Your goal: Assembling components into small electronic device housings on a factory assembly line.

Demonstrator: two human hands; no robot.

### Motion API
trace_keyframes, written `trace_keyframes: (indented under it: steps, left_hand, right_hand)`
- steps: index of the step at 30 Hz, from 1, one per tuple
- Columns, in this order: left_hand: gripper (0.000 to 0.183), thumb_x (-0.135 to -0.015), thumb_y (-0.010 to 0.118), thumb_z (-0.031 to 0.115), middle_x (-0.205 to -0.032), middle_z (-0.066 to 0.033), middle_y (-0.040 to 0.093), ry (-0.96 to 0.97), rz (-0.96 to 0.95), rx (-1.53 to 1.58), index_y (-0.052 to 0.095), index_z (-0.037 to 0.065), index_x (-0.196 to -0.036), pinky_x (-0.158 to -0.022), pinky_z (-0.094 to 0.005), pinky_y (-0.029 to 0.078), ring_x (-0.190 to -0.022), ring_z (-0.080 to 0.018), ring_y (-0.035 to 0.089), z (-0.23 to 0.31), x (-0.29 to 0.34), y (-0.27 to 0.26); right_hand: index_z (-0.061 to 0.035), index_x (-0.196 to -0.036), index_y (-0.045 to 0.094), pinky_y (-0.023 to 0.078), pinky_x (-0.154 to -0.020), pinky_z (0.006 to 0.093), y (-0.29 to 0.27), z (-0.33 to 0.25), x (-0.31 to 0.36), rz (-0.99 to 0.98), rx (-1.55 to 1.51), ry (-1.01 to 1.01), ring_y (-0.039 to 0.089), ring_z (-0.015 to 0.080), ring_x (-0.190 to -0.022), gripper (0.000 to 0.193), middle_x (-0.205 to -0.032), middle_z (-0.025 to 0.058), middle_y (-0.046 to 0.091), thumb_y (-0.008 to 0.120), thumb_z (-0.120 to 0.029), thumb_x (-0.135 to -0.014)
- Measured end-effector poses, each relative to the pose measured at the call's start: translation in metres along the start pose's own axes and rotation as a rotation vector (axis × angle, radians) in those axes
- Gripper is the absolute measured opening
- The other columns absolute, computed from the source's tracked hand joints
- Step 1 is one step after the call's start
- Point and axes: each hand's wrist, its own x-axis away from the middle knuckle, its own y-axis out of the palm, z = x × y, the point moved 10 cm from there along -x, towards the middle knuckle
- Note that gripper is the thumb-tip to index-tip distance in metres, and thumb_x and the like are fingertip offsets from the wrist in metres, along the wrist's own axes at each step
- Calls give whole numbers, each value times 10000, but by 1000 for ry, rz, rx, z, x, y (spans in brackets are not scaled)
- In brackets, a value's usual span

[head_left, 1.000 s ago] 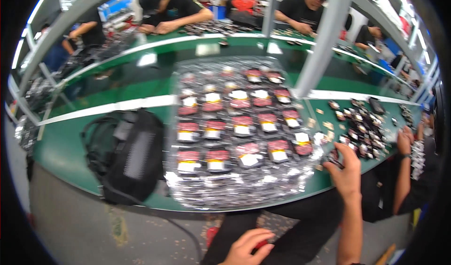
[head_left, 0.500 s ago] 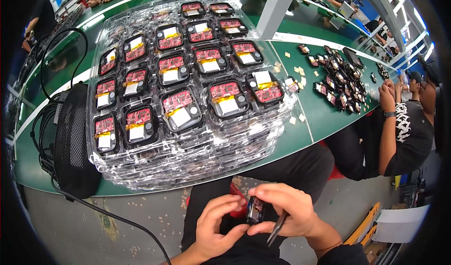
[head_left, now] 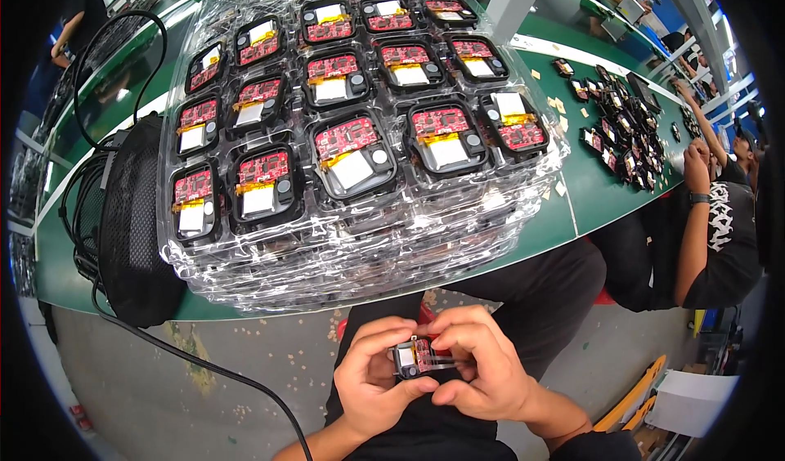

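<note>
Above my lap, my left hand (head_left: 368, 377) grips a small black device housing (head_left: 405, 360) by its edges, fingers and thumb bent round it. Its open side shows a white rectangular piece and a red circuit board with a bit of yellow-orange ribbon. My right hand (head_left: 489, 373) pinches metal tweezers (head_left: 442, 364), which point left with their tips at the board's side. The right fingertips come close to the housing's upper edge; whether they touch it, I cannot tell. Beyond my hands, a stack of clear plastic trays (head_left: 368, 266) holds several similar housings (head_left: 353, 154) in its top tray.
A black mesh bag (head_left: 141, 224) with coiled cables lies left of the trays on the green table (head_left: 552, 244). One black cable (head_left: 214, 369) hangs past the edge. A pile of housings (head_left: 625, 130) lies at right, near a co-worker (head_left: 724, 232). A grey post (head_left: 519, 7) rises behind.
The housing has turned so its open side faces up toward me. The tweezers, which pointed down away from it, now reach across to it. The view has shifted, moving the trays within it.
</note>
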Motion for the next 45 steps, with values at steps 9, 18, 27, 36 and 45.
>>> trace_keyframes:
  steps: [9,18,27,36,45]
  left_hand:
    - [657,-753,900,113,-1385,-182,464,-137,86,264,562,-50,-1291,-1041,-438,551,-1209,-351,624,-20,6,-10]
    - [653,-755,898,105,-1404,-176,451,-156,84,269,564,-42,-1297,-1033,-420,552,-1204,-342,629,-23,6,-10]
    - [639,-770,885,84,-1405,-170,449,-168,62,277,562,-44,-1306,-1034,-415,554,-1215,-334,622,-23,7,-7]
    - [720,-715,935,282,-1344,-177,516,-273,173,232,585,-42,-1254,-1012,-422,569,-1127,-313,664,-21,5,-6]
    - [632,-771,866,13,-1407,-171,450,-186,64,294,560,-82,-1316,-1034,-405,550,-1207,-333,626,-17,4,-2]
  right_hand:
    - [-59,-972,731,458,-486,256,-8,-21,4,160,685,-398,588,136,-604,275,-867,18,639,857,-144,-743]
    - [-53,-968,739,373,-451,235,-6,-32,13,194,754,-526,505,98,-537,259,-818,0,642,847,-147,-752]
    - [-35,-915,722,449,-476,274,-5,-19,11,179,622,-434,599,159,-556,198,-792,46,666,836,-89,-763]
    - [-35,-939,716,496,-489,293,-11,-4,1,133,459,-264,645,186,-600,198,-792,59,662,821,-78,-776]
    - [-43,-931,714,498,-492,295,-10,-13,11,186,614,-360,646,179,-619,207,-786,49,654,824,-88,-762]
